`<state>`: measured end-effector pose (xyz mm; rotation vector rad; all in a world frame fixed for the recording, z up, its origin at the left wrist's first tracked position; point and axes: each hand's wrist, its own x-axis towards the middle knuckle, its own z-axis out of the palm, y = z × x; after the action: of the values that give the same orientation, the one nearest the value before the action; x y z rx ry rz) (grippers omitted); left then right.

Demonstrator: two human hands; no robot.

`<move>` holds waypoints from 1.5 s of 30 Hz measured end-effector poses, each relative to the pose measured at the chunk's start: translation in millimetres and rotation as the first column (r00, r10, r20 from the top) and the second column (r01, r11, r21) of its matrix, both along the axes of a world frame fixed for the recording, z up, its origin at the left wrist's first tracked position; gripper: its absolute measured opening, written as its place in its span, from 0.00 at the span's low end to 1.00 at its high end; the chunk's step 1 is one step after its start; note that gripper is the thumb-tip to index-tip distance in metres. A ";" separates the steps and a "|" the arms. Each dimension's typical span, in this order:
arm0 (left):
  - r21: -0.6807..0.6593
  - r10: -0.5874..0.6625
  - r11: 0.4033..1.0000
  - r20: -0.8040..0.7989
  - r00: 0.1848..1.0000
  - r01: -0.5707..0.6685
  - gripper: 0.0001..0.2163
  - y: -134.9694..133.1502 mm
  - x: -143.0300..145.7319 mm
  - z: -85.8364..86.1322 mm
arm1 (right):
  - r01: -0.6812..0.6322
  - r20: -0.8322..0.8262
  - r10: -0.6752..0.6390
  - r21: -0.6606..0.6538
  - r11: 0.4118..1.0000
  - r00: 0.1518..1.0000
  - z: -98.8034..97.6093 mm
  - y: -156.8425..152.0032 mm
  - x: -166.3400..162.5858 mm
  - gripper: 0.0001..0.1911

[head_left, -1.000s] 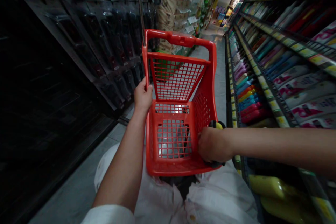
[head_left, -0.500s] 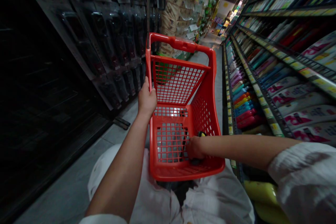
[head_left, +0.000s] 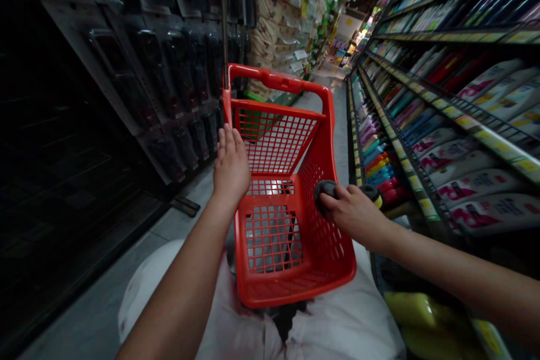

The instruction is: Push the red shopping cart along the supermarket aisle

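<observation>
A red plastic shopping basket (head_left: 274, 295) with grid-like walls and a raised handle stands before my knees. Along its left rim my left hand (head_left: 231, 166) rests, fingers stretched out flat against the plastic; its thumb is hidden. My right hand (head_left: 356, 214) is closed on a dark grey cloth (head_left: 325, 197) at the basket's right rim. Part of the cloth hangs inside the right wall, and a part with a yellow edge shows beyond my knuckles. The basket's bottom grid shows the floor through it.
Shelves of bottles (head_left: 481, 214) line the right side, close to my right arm. Dark packaged goods (head_left: 152, 62) hang on the left, with bagged goods (head_left: 274, 17) farther on. Yellow containers (head_left: 413, 312) sit low at right. A grey floor aisle (head_left: 333, 90) runs ahead.
My right hand has come up from inside the basket to its right rim with the grey cloth. My left hand has gone from gripping the left rim to lying flat on it.
</observation>
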<state>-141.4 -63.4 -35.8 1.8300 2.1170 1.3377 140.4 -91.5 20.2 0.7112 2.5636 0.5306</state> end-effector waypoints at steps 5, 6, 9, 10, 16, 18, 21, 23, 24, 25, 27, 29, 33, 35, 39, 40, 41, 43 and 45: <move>0.025 0.032 0.999 -0.028 0.999 -0.031 0.29 -2.6 11.3 0.1 | -0.039 -0.075 0.039 0.003 0.999 0.996 3.0 20.8 23.6 0.12; 0.039 0.034 0.999 -0.012 0.999 -0.034 0.28 -2.3 12.8 -0.9 | -0.014 -0.095 0.016 0.022 1.000 0.995 4.3 31.2 24.0 0.13; 0.081 0.027 0.996 0.032 0.999 -0.029 0.27 -1.1 14.8 -2.0 | 0.070 -0.147 -0.057 0.083 0.994 0.988 10.9 63.6 18.9 0.17; 0.086 0.026 0.996 0.033 0.999 -0.029 0.27 -0.9 15.0 -1.3 | 0.088 -0.159 -0.073 0.090 0.992 0.985 12.6 69.6 16.7 0.17; -0.066 0.105 0.991 -0.133 0.986 -0.115 0.26 -3.1 19.8 11.4 | 0.053 -0.135 -0.061 -0.060 0.997 0.989 3.6 28.6 20.5 0.14; -0.130 0.137 0.977 -0.214 0.967 -0.167 0.26 -3.8 22.6 15.8 | 0.045 -0.145 -0.060 -0.104 0.994 0.988 -1.6 19.2 26.3 0.14; -0.181 0.146 0.962 -0.297 0.944 -0.206 0.27 -3.8 27.0 20.0 | 0.065 -0.223 -0.085 -0.095 0.993 0.971 -4.0 43.9 31.3 0.20; -0.194 0.147 0.957 -0.321 0.936 -0.217 0.26 -2.9 30.1 21.0 | 0.090 -0.270 -0.101 -0.053 0.995 0.958 -2.1 77.4 30.2 0.23; -0.197 0.152 0.955 -0.323 0.934 -0.223 0.26 -2.3 31.7 21.1 | 0.105 -0.282 -0.111 -0.035 0.994 0.953 -0.4 94.1 28.5 0.24; -0.198 0.157 0.953 -0.320 0.934 -0.228 0.26 -1.5 33.3 20.9 | 0.122 -0.291 -0.123 -0.022 0.992 0.949 1.8 108.6 26.1 0.25; -0.189 0.175 0.952 -0.304 0.936 -0.240 0.26 0.0 36.1 20.0 | 0.155 -0.286 -0.150 -0.005 0.988 0.946 6.7 126.0 19.6 0.27; -0.167 0.198 0.953 -0.293 0.935 -0.254 0.25 1.3 38.0 18.5 | 0.178 -0.245 -0.171 0.009 0.984 0.954 9.2 124.5 11.5 0.25; -0.138 0.235 0.949 -0.286 0.929 -0.282 0.24 1.8 39.4 15.8 | 0.103 -0.076 -0.100 0.042 0.994 0.992 -12.0 80.2 -4.5 0.15; -0.165 0.236 0.943 -0.284 0.929 -0.290 0.25 1.1 39.8 15.5 | 0.034 0.048 -0.036 0.038 0.999 0.998 -37.2 55.1 -8.3 0.12; -0.236 0.216 0.927 -0.298 0.930 -0.291 0.26 -1.0 41.5 17.9 | -0.044 0.266 0.026 0.060 0.997 0.963 -77.1 39.2 -12.8 0.10; -0.246 0.210 0.925 -0.304 0.929 -0.289 0.26 -1.5 42.1 19.0 | -0.043 0.281 0.027 0.051 0.998 0.959 -78.5 43.9 -15.8 0.11; -0.256 0.204 0.923 -0.309 0.929 -0.287 0.26 -1.9 42.7 20.2 | -0.034 0.277 0.020 0.046 0.998 0.961 -76.0 51.3 -19.9 0.11; -0.278 0.199 0.916 -0.312 0.929 -0.289 0.26 -2.7 43.8 22.7 | -0.022 0.230 0.001 0.092 0.996 0.973 -62.4 71.5 -30.0 0.12; -0.299 0.196 0.908 -0.313 0.929 -0.293 0.26 -3.3 44.6 25.0 | -0.055 0.164 0.022 0.202 0.978 0.986 -45.7 94.3 -39.2 0.14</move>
<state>-96.8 -66.7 -10.7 1.7300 2.5968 0.7025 101.2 2.8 -25.5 0.6590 2.3986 0.8414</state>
